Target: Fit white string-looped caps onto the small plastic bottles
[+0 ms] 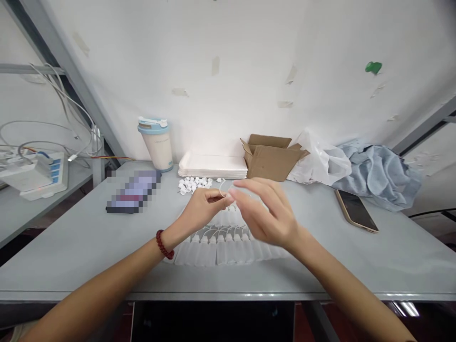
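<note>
My left hand (208,204) is closed, thumb and index finger pinching a thin white cord (221,187) that curves up in a small loop. My right hand (267,209) meets it from the right, its lower fingertips together at the cord and another finger stretched out above; it is slightly blurred. What the cord is fixed to is hidden by the fingers. Below both hands lie rows of frosted, translucent white bottle-shaped pieces (204,251), several with white cord loops at their tops. Beyond my left hand is a heap of small white plastic pieces (194,185).
Along the wall stand a lidded cup (156,147), a stack of white trays (213,166), an open cardboard box (272,161), a white plastic bag (317,161) and blue cloth (377,171). A blurred-out phone (133,192) lies left, another phone (356,211) right.
</note>
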### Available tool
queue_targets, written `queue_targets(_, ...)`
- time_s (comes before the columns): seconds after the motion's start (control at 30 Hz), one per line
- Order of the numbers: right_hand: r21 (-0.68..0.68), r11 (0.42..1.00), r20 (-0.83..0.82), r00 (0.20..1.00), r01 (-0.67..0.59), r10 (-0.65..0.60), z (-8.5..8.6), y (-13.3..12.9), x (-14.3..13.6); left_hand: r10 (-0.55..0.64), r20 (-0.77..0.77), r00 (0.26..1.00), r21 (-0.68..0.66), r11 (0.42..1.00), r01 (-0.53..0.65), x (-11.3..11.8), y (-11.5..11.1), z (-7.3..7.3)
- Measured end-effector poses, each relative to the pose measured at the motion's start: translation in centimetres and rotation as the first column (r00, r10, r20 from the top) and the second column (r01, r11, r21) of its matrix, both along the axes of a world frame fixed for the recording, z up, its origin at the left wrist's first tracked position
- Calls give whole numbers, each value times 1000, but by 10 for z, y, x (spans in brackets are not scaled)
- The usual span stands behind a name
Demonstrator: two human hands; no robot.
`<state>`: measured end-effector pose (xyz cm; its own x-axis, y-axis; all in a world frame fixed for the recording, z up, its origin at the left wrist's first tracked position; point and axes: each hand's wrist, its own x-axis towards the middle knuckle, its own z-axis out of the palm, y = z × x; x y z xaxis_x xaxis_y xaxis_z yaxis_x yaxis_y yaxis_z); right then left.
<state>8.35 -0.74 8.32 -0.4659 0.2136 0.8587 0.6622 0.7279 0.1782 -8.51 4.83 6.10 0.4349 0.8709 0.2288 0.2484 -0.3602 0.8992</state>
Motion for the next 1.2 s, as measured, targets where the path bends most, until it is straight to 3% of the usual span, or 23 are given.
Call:
queue_targets(0.07,-193,980,-40,999,-42,35,-9,22,12,-3,-5,1000,8,1000,3,-1,2,0)
queue_targets(0.13,-394,915,-135,990,-85,33,-25,35,22,13,-10,1000,32,999,-13,-2,3,-1)
queue_targets(0.2,-509,851,-173,984,-133,50,-43,40,27,16,-17,1000,41,999,-15,-2,5,-3)
queue_targets(0.27,-543,826,-195,980,-149,48,-56,40,26,1,-9,1000,35,999,-1,-2,5,-4)
queue_targets(0.43,-565,815,-178,983,-129,31,-63,35,17,-34,-21,999,79,996,36,0,2,-3)
queue_targets(0.6,-579,810,-164,986,-96,0,-61,34,20,-85,-155,984,108,989,103,-8,13,4)
queue_targets(0.7,-544,838,-146,988,-43,-44,-62,36,24,55,-215,975,144,989,-24,-20,31,3)
queue_targets(0.8,-524,852,-98,992,20,-83,-63,38,29,207,-338,918,313,945,-98,-31,50,-8)
queue_targets(0.87,-517,852,-39,993,76,-113,-64,40,31,228,-428,875,386,921,-51,-33,58,-19)
queue_targets(1.0,-514,836,90,981,191,-169,-66,42,34,153,-521,840,424,900,99,-27,63,-36)
queue_targets(1.2,-496,826,176,963,268,-206,-67,44,36,63,-552,831,428,877,218,-16,67,-42)
